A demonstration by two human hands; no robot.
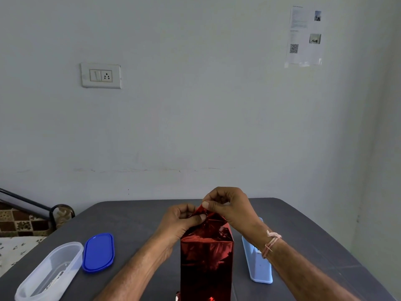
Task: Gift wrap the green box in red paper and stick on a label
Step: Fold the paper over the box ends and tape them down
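Observation:
A tall box stands upright at the near middle of the grey table, fully covered in shiny red paper; no green shows. The paper's top end is gathered into a folded peak. My left hand pinches the left side of that peak between thumb and fingers. My right hand pinches the top of the peak from the right and above. No label is visible in the head view.
A clear oval container with small items inside lies at the near left, its blue lid beside it. A light blue holder stands right of the box, partly behind my right forearm. A wall is close behind the table.

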